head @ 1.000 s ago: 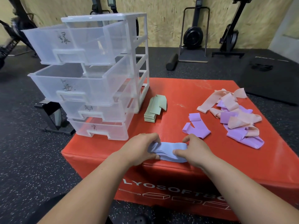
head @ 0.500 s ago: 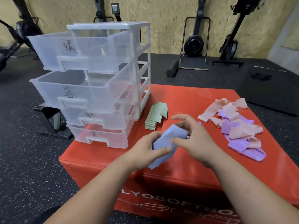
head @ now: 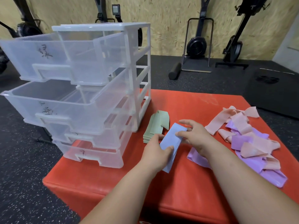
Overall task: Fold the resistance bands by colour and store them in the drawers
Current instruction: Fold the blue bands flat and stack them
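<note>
Now holding blue bundle (head: 171,143) up off red box (head: 186,199), tilted, far end higher. Had it pressed flat at box's near edge 1 s ago, both palms down on it. Picked up by 0.5 s ago, since carried fwd and a bit left. Prob. means blue fold is done and stow step is starting; not yet in any drawer.

Grip:
- L hand (head: 155,152) wrapped round near half, thumb on top, fingers curled under.
- R hand (head: 195,136) only lightly on: thumb tip at bundle's far-right edge, index stretched out free beyond it, other fingers half curled and partly hidden. Looks a soft pinch, not a firm hold.

Count, placed by fingers:
- 1 blue bundle, between both hands; several layers, no. not readable.
- 1 green stack (head: 156,126), folded, just beyond L fingertips; a few layers at the edge, top one skewed.
- 1 folded purple pile (head: 196,156), below R wrist, mostly covered, so no. of bands can't be told.
- 1 mixed heap (head: 252,143), pink + purple, unfolded, well right of R fingers; too tangled to count.
- 1 drawer unit (head: 100,88), left of and beyond L fingers. 4 drawers: top 2 pulled far out, lower 2 out a little. No band clearly seen inside. Handwritten mark on each front, not legible.
</note>
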